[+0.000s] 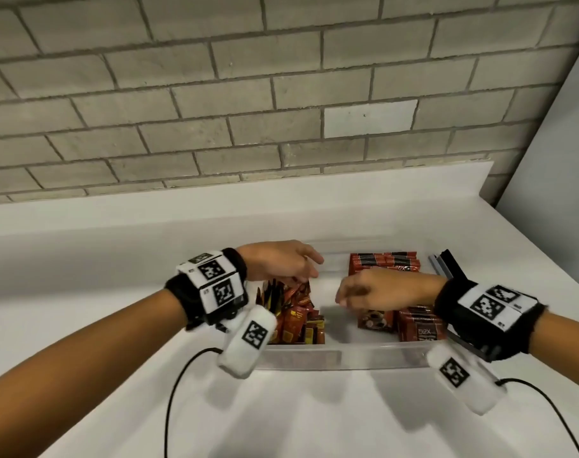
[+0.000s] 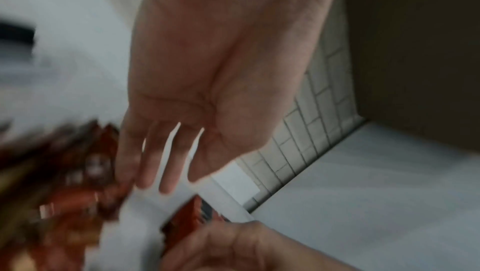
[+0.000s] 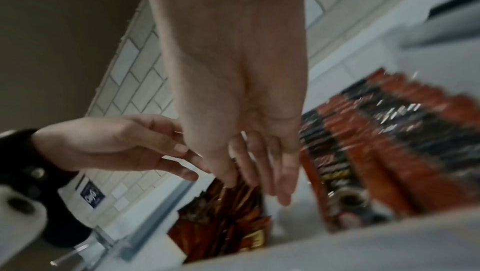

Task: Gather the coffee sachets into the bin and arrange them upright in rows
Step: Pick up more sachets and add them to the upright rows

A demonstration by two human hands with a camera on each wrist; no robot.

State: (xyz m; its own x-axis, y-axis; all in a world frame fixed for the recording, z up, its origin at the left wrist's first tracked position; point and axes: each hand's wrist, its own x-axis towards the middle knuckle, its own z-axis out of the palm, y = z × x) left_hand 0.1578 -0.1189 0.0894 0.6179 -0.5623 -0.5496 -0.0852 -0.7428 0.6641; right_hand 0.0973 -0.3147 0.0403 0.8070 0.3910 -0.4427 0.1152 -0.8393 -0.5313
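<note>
A clear plastic bin [image 1: 331,357] stands on the white counter. At its left end, orange-red coffee sachets [image 1: 293,314] stand loosely and lean on each other. On the right, red-and-black sachets [image 1: 385,262] stand upright in tidy rows, with another row [image 1: 418,325] nearer to me. My left hand [image 1: 301,276] hovers over the loose cluster with fingers [image 2: 148,164] straight, their tips at the sachets [image 2: 78,172]. Above the bare middle of the bin, my right hand [image 1: 346,294] holds nothing, its fingers [image 3: 259,172] relaxed and pointing down between both groups [image 3: 376,131].
A black and grey flat object [image 1: 445,262] lies just behind the bin's right end. Black cables [image 1: 182,375] trail from my wrists across the counter in front. A brick wall [image 1: 248,110] rises behind the counter and a white wall [image 1: 562,160] closes the right side.
</note>
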